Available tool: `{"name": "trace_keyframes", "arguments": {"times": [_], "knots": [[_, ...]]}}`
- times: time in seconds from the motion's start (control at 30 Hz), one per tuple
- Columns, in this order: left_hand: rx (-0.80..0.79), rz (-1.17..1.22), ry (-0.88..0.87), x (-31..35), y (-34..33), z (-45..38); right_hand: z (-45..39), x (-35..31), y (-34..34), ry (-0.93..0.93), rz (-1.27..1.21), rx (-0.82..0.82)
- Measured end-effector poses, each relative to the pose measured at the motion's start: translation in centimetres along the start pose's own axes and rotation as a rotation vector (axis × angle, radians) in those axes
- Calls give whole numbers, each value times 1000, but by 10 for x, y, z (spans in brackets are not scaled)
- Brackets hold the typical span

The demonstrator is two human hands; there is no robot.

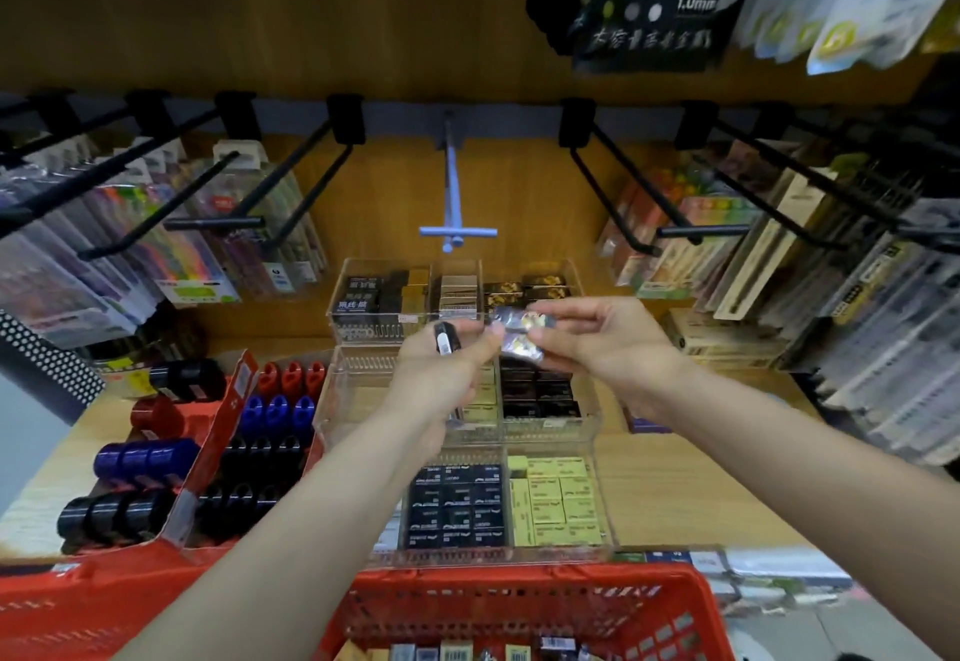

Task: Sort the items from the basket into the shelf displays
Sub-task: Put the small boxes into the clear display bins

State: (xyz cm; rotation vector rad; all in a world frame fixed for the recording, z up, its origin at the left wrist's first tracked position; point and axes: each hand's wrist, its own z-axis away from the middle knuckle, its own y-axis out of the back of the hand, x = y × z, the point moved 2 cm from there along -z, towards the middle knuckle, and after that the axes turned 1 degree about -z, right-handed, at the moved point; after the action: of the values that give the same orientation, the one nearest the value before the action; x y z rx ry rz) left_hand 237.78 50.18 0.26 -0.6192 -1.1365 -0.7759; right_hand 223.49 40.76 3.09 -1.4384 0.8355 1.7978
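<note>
Two things are held up at once over the clear trays [462, 432] at the middle of the shelf [675, 484]: a small black item with a white label [447, 337] is gripped in the curled fingers of the left hand [441, 369], while a shiny silver-wrapped packet [522, 330] is pinched by the right hand [597, 338], with the left fingertips apparently touching its near end as well. The packet looks slick and crumpled, so a slip is easily imagined if it is passed across on such a light pinch; it would drop among the rows of black and yellow boxes [558, 502] below and be lost in the wrong compartment. The black item is at risk too, since the left hand is being asked to do two jobs. A wrong slot is the other danger, as the tray contents look much alike. The red basket [519, 608] is kept at the near edge, and its lower part is cut off by the frame, so the remaining stock cannot be counted. The packet's print is blurred and unreadable, and what it actually is cannot be told. The tray section beneath the wrists is hidden. The hanging packs [249, 224] at both sides are smeared by the wide lens.
</note>
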Motion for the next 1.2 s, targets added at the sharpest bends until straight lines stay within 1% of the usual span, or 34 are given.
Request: {"name": "trace_keyframes", "arguments": {"times": [0.03,0.1,0.13,0.17,0.23,0.3,0.37,0.43,0.53,0.63,0.7,0.77,0.8,0.87,0.9,0.97,1.13,1.2], "knots": [[13,-33,-11,3,1,-7,-7,-5,7,45,169,88],[76,-187,-63,11,4,-24,-25,-18,20,159,563,264],[99,-283,-111,15,6,-32,-35,-23,23,182,696,308],[104,-378,-166,18,7,-38,-46,-25,25,167,779,322],[74,-540,-249,19,7,-47,-64,-23,26,89,917,275],[22,-606,-277,15,7,-50,-77,-19,24,36,1018,172],[-4,-597,-289,9,6,-54,-83,-16,22,8,1037,90],[11,-571,-297,7,6,-58,-87,-15,20,42,1088,41],[18,-549,-281,7,6,-61,-91,-13,14,106,1307,-5],[4,-518,-268,6,7,-63,-96,-11,8,103,1544,-23],[1,-514,-262,5,6,-64,-97,-12,7,89,1644,-22],[3,-517,-258,5,6,-65,-94,-13,5,113,1687,-38],[4,-520,-256,5,6,-65,-90,-12,2,168,1663,-61],[8,-529,-260,4,7,-67,-79,-6,-7,310,1534,-129],[13,-537,-267,4,7,-67,-72,-1,-11,353,1465,-163],[25,-549,-278,3,6,-67,-62,10,-14,348,1404,-186],[27,-557,-266,2,6,-68,-58,26,-3,340,1484,-113],[25,-557,-260,3,6,-68,-57,24,-4,331,1419,-122]]}}
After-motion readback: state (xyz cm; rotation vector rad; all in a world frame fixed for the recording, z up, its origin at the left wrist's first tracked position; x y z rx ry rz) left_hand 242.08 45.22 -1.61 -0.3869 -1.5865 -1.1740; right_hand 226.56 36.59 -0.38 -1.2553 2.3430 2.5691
